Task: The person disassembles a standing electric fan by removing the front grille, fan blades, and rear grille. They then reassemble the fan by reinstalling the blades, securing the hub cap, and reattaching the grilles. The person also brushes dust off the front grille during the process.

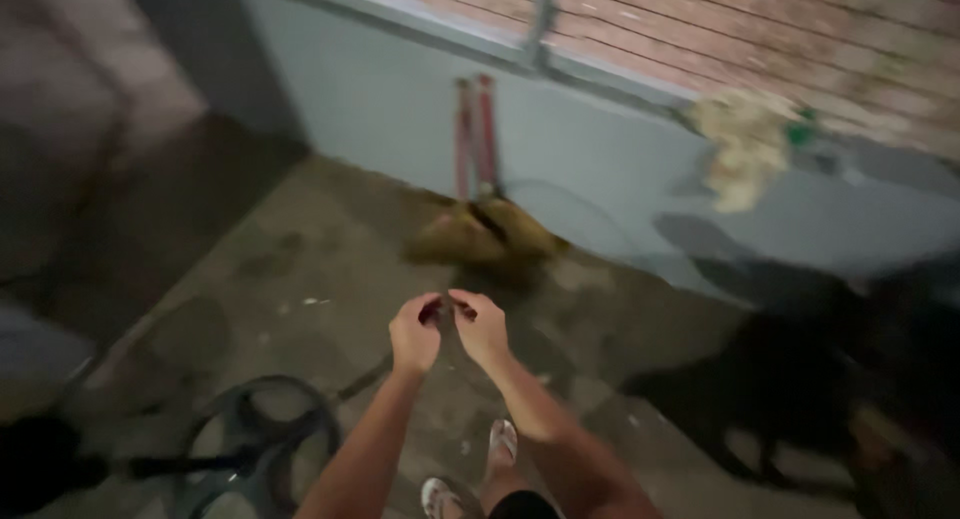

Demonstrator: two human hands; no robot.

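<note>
A small dark item (447,310), too blurred to identify, is sitting at centre, pinched between both hands. Brooms (484,229) are leaning on a grey wall (400,109) at twelve o'clock above a concrete floor (300,269). Left hand (415,334) and right hand (482,327) are curling nearly closed, fingertips meeting on it.

Rough, stained matt concrete floor (300,269) fills the centre of the frame, a smooth painted grey wall (400,99) runs below weathered wooden boards (760,29) at the upper right, where a shaggy cloth rag (745,144) hangs, and glossy red broom handles (476,134) lean above coarse straw bristles (485,239).
</note>
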